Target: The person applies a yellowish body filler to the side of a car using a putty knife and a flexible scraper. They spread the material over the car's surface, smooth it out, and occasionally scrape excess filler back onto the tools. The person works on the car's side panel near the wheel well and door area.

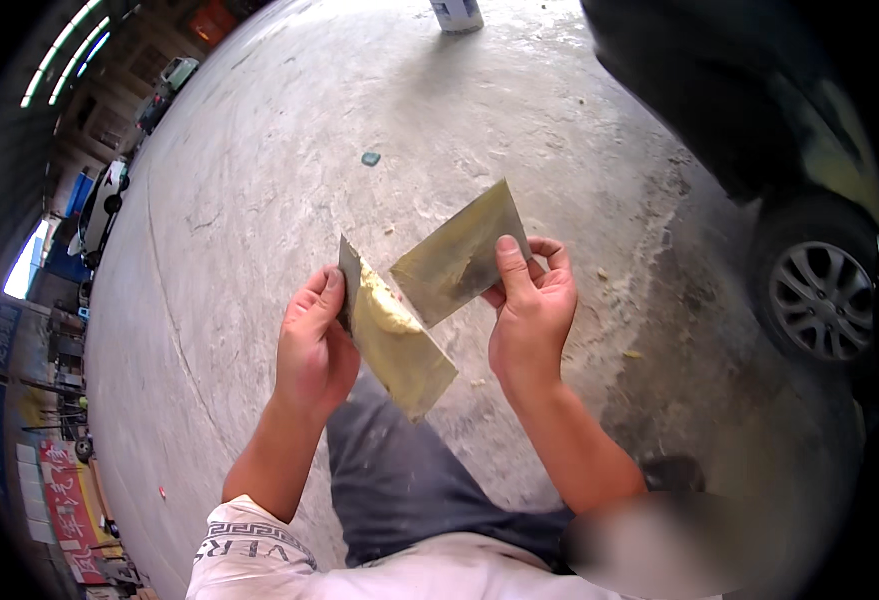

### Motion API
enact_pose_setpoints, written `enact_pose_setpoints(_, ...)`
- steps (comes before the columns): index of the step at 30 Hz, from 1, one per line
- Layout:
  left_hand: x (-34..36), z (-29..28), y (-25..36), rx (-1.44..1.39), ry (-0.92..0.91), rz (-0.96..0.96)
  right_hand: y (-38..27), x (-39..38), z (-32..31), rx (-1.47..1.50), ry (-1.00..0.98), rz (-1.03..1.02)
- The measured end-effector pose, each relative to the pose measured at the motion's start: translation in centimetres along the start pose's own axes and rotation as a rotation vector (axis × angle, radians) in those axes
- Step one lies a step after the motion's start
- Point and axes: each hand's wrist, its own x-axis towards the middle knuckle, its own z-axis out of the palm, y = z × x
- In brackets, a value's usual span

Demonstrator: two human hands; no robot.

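Note:
My left hand grips a thin rectangular spreader, which is tilted and carries a lump of pale yellow paste along its face. My right hand pinches a second rectangular metal spreader with its thumb on the face, which has a thinner yellowish smear. The two spreaders are held close together, their inner edges near each other above my dark trouser leg.
A dark car with a silver-spoked wheel stands at my right. A pail stands ahead on the concrete floor, along with a small blue-green object. Parked cars and banners line the far left.

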Motion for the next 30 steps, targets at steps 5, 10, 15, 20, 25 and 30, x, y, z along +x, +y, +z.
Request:
enact_pose_setpoints(5,14.7,-11.5,1.0,0.004,-0.051,-0.014,14.2,9.2,7.0,0.017,-0.041,0.135)
enact_pose_setpoints(10,29.5,-26.6,4.8,-0.011,-0.026,0.017,26.4,19.4,13.4,-0.167,-0.362,0.148)
enact_pose_setpoints(15,42.1,-42.1,10.5,0.062,0.247,0.264,37.8,35.1,13.0,-1.169,-0.225,0.063)
enact_pose_setpoints(20,48.4,-54.8,10.4,0.036,0.419,0.261,52.9,48.4,9.1,-1.788,-0.245,-0.166)
enact_pose_setpoints(25,45.0,-65.5,7.7,0.010,0.694,0.125,63.3,56.5,10.5,-2.030,-0.414,-0.229)
enact_pose_setpoints(30,41.2,-69.6,5.9,0.025,0.977,0.037,69.0,60.4,11.9,-2.162,-0.335,-0.283)
